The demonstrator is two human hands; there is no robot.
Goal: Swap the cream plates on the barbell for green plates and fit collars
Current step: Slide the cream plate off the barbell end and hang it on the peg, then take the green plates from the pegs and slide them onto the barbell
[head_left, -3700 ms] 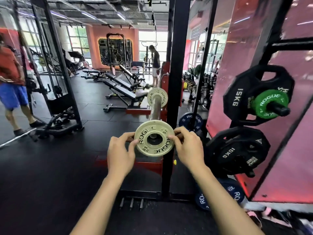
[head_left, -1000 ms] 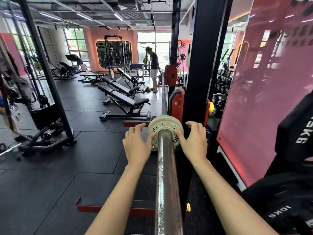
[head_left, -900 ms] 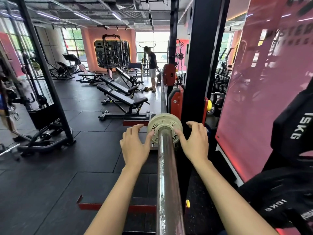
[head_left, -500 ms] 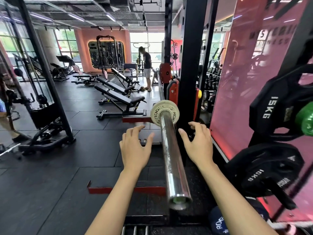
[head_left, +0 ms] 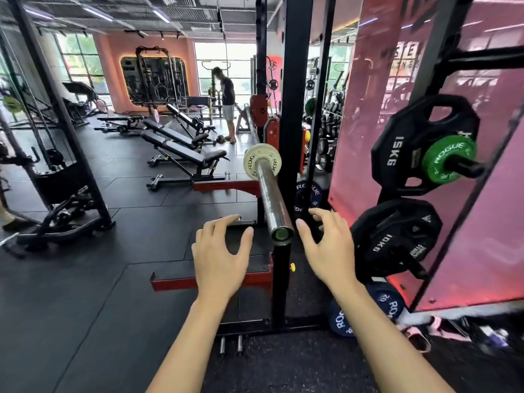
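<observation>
Both hands empty, fingers spread and loosely bent: left hand (head_left: pixel 224 259) just left of the near end of the barbell sleeve (head_left: pixel 270 199), right hand (head_left: pixel 330 251) just right of it, neither touching the steel. Cream plate (head_left: pixel 262 165) seated far along the sleeve, close against the rack upright (head_left: pixel 292 109). Green plate (head_left: pixel 448 159) waiting on a storage peg at the right, in front of a black 15 kg plate (head_left: pixel 408 148), with a black 10 kg plate (head_left: pixel 394 239) on the peg below.

Possible troubles from here, as a judgement only: cream plate left on by mistake, so no swap on this side. Pulling at one edge only, so plate tilting and jamming on the sleeve. Weak pinch on the thin rim, so a drop onto the floor or a foot. Turning quickly to the right, so knuckles against the peg ends. No collar visible anywhere, so maybe a search later.
</observation>
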